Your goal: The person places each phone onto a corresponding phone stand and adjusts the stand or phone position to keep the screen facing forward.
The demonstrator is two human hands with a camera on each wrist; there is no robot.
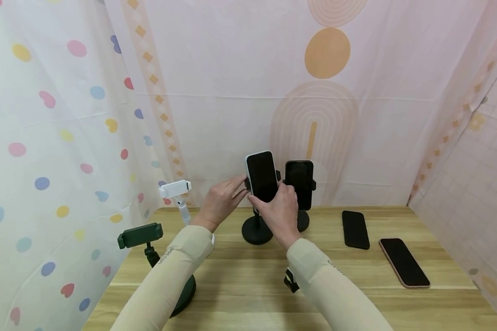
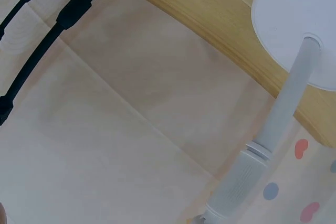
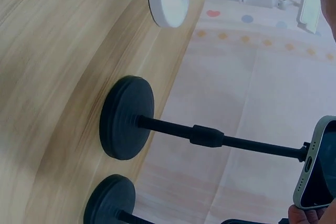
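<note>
A white-edged phone (image 1: pixel 262 176) with a dark screen stands upright in the clamp of a black stand (image 1: pixel 257 232). My left hand (image 1: pixel 241 186) pinches the clamp at the phone's left edge. My right hand (image 1: pixel 266 201) grips the phone's lower part from the front. The right wrist view shows the phone's bottom end (image 3: pixel 316 167), the black stand's base (image 3: pixel 127 117) and a fingertip under the phone. The left wrist view shows no hand, only a white stand's pole (image 2: pixel 278 124).
A second black stand holds a black phone (image 1: pixel 299 184) just to the right. Two more phones (image 1: pixel 355 229) (image 1: pixel 403 262) lie flat on the wooden table (image 1: pixel 248 294). A white stand (image 1: pixel 175 189) and a green stand (image 1: pixel 140 235) are at the left. Curtains close in the back and sides.
</note>
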